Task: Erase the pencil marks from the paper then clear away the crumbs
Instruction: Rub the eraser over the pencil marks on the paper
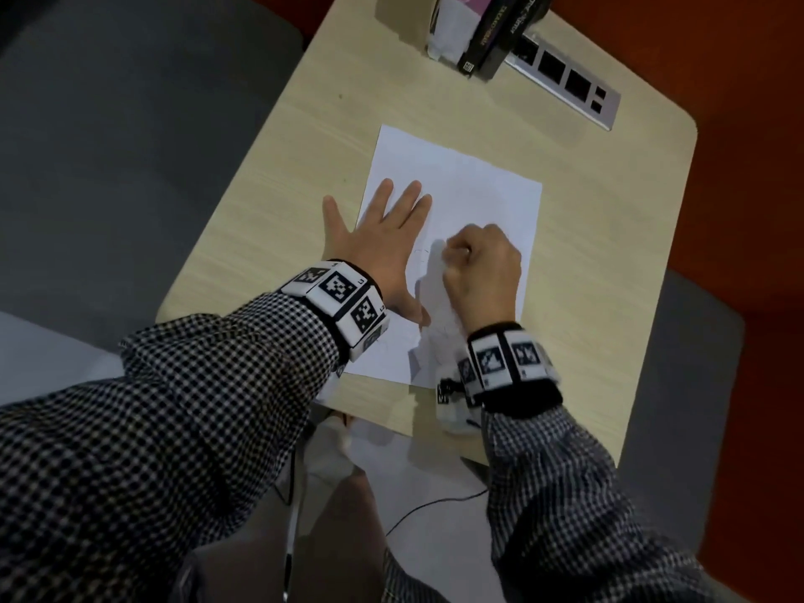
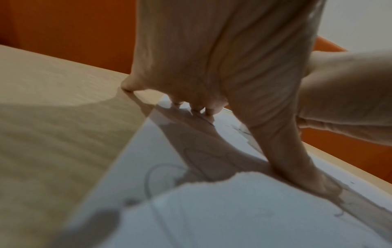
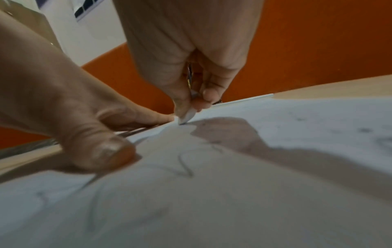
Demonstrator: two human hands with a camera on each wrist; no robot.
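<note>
Pressing flat on a white sheet of paper, the left hand has its fingers straight and spread, holding nothing. Its little finger lies off the sheet on the pale wood counter, while the other fingertips and the thumb rest on the paper.

Just beside it, on the thumb side, the right hand is curled into a loose fist over the middle of the sheet. The right wrist view shows its thumb and fingers pinching a small white eraser, whose tip touches the paper close to the left hand's fingertips.

Faint grey pencil marks (looping lines, too blurred to read) run across the paper between the two hands and toward the wrists. A few dark specks sit on the sheet beyond the right hand's outer side; whether they are crumbs or marks is unclear.

Both wrists wear bands of black-and-white coded squares over checked sleeves.

Well beyond the fingertips, at the far edge of the counter, dark books stand beside a metal socket strip.
</note>
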